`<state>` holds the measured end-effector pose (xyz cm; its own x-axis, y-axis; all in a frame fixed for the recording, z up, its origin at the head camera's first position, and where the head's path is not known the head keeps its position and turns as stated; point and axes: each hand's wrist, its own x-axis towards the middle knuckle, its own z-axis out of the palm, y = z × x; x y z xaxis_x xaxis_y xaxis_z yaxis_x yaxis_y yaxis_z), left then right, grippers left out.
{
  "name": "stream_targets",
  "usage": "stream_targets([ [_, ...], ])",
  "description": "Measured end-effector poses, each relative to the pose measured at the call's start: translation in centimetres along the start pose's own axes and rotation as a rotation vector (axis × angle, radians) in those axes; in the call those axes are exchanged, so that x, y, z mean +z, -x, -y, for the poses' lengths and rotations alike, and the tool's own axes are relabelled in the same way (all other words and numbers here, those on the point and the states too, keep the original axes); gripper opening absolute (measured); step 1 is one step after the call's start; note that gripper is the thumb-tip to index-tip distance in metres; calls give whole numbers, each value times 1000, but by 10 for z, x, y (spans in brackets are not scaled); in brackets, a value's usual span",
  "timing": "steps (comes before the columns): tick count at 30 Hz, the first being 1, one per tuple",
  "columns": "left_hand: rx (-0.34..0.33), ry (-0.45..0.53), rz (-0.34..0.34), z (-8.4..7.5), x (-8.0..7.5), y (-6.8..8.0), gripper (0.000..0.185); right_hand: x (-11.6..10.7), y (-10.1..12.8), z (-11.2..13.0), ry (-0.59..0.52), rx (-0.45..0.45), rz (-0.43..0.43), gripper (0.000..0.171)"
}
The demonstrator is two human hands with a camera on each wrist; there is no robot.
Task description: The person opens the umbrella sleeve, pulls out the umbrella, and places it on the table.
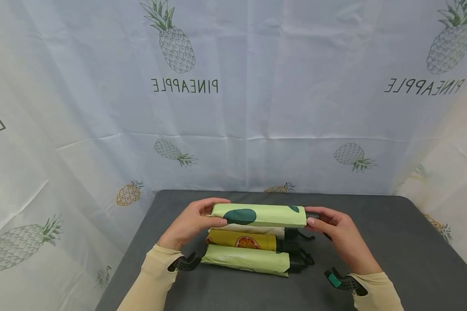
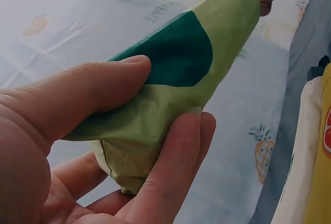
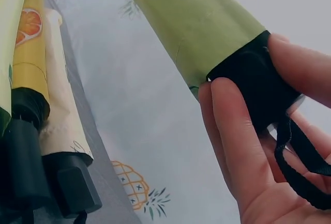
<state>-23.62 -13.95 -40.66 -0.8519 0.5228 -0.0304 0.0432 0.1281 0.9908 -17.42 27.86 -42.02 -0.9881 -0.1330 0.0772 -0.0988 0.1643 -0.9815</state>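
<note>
A folded light-green umbrella [image 1: 272, 215] with dark-green patches is held level above the table by both hands. My left hand [image 1: 192, 222] grips its sleeve end, thumb on the dark-green patch in the left wrist view. At the other end my right hand [image 1: 336, 229] pinches the black handle [image 3: 253, 79], whose wrist strap [image 3: 295, 162] hangs loose against the palm. Below lie three more folded umbrellas side by side: a cream one [image 3: 62, 115] partly hidden behind the held one, a yellow one [image 1: 227, 238] with an orange-slice print, and a light-green one [image 1: 245, 258] nearest me.
The dark grey table [image 1: 389, 242] spreads out on both sides of the umbrellas. Behind it hangs a white curtain [image 1: 280, 108] printed with pineapples, with more of it at the left and right. Handles of the lying umbrellas point right.
</note>
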Motion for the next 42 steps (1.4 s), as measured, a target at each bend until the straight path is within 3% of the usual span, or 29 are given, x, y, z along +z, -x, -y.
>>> stream_targets([
  [6, 1, 9, 7, 0, -1, 1, 64, -3, 1, -1, 5, -5, -23, 46],
  [22, -6, 27, 31, 3, -2, 1, 59, -13, 3, -7, -187, -58, -50, 33],
  [42, -18, 34, 14, 2, -6, 1, 59, -23, 5, -6, -245, -93, -82, 31],
])
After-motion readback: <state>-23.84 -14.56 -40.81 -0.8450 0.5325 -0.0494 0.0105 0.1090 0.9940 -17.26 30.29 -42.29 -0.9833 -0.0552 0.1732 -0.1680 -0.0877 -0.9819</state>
